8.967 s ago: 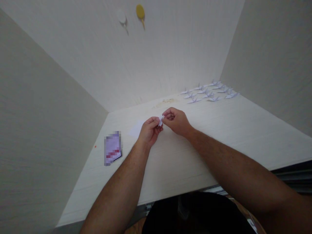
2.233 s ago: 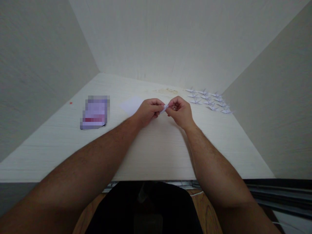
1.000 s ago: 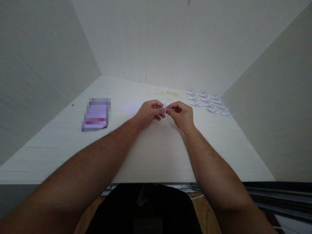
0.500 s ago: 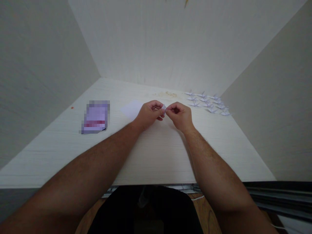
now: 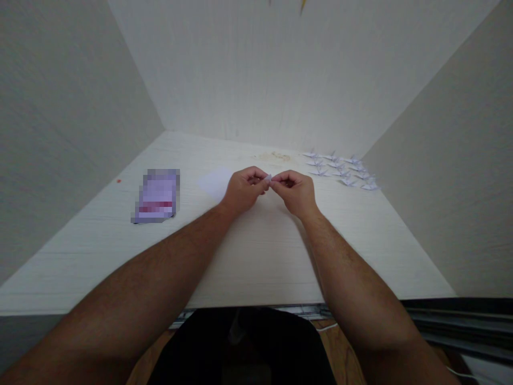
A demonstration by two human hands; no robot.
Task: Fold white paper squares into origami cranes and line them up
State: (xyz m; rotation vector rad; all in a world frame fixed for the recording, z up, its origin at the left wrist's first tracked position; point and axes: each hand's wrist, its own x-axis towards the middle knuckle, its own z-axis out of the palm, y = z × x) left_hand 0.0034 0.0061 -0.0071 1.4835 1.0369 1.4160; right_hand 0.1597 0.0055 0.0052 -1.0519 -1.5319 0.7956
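A small piece of folded white paper [image 5: 269, 178] is held between the two hands, above the middle part of the tabletop [image 5: 256, 256]. The fingertips hide most of its shape. The near edge of the tabletop is well apart from the hands, and a wide stretch of pale surface runs between the forearms down to this edge. The back wall [image 5: 260, 80] is closer, while the left wall [image 5: 60, 107] and the right wall [image 5: 452, 160] leave room at both sides.

The left hand [image 5: 245, 188] pinches the paper between thumb and forefinger, and its other fingers are loosely curled. The right hand [image 5: 295, 191] pinches the right side of the same paper, with its other fingers also bent inward. The fingertips of both hands almost meet.

Just beside the left hand, at its left, lies a white sheet [image 5: 214, 182]. Beyond the right hand and to its right, paper birds [image 5: 340, 170] stand in rows near the back corner. A brownish stain [image 5: 280, 156] is near the back wall. Farther left lies a purple thing [image 5: 157, 195], covered by coarse blur, and past it a small red spot [image 5: 118, 181] is near the left edge.
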